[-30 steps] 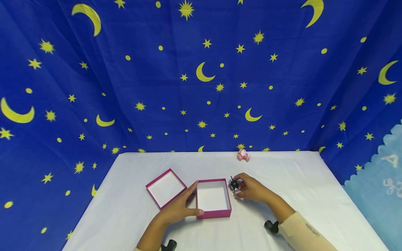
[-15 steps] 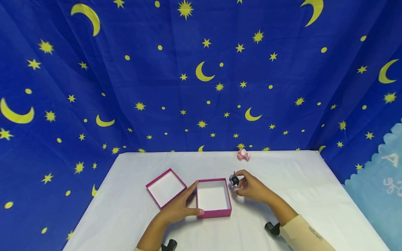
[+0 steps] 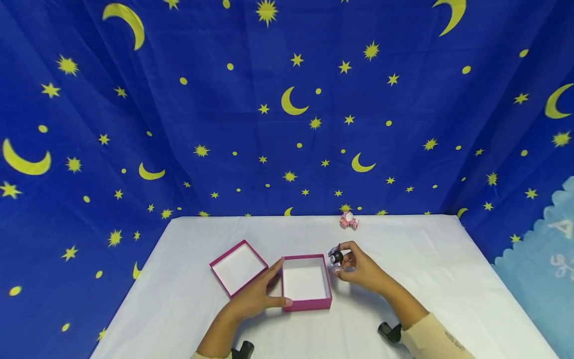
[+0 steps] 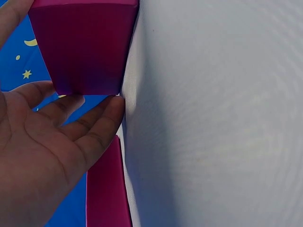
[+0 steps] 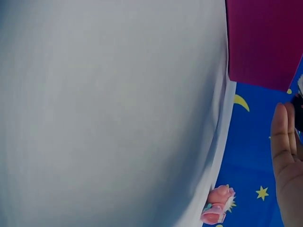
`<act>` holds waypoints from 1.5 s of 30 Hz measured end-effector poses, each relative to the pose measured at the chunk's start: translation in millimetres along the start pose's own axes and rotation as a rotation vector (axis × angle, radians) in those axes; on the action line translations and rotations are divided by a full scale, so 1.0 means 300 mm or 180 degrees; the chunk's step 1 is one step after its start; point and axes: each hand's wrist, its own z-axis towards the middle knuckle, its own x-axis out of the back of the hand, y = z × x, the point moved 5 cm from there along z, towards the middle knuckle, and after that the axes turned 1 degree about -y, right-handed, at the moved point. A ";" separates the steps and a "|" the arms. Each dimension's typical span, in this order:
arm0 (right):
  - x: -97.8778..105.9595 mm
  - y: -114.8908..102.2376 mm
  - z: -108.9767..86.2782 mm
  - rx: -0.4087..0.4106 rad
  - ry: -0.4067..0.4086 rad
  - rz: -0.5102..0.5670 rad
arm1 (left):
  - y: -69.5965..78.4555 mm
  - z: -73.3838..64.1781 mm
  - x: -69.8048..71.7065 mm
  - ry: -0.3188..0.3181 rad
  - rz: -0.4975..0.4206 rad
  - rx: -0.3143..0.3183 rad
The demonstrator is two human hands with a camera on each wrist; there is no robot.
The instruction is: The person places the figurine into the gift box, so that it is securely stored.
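Note:
Between the thumb and fingers of my right hand point(image 3: 360, 267) is a small toy figurine point(image 3: 336, 257) with a black hood and some purple and white. It is just beyond the right wall of the magenta box point(image 3: 307, 305), and the right wrist view catches only a sliver of it at the edge. The box has a white inside with nothing in it. My left hand point(image 3: 255, 296) touches the box's left side with nearly straight, spread fingers. Its thumb lies at the front left corner. The left wrist view shows the fingertips point(image 4: 116, 106) along the box wall.
A matching shallow lid point(image 3: 237, 269) lies turned askew to the left of the box, inside facing up. At the back of the white-covered table point(image 3: 421, 249) sits a pink toy figurine point(image 3: 348, 220). Blue star-patterned cloth point(image 3: 251, 129) hangs behind.
My right hand has raised the black-hooded figurine a little and turned it, so more of its front shows. My left hand, the box and the lid stay put.

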 end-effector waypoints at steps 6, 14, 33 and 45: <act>-0.005 -0.020 -0.012 0.0092 0.0034 0.0258 | -0.004 0.003 -0.001 0.0012 -0.0019 0.0021; -0.016 -0.030 -0.014 0.0328 0.0045 0.0362 | -0.003 0.001 0.001 0.0026 0.0031 0.0049; -0.050 -0.068 -0.025 0.0403 0.0072 0.0106 | 0.006 0.002 0.000 0.0066 0.0130 0.0021; -0.074 -0.118 -0.025 0.0682 0.0087 -0.0199 | 0.002 0.001 -0.002 0.0018 -0.0060 -0.0034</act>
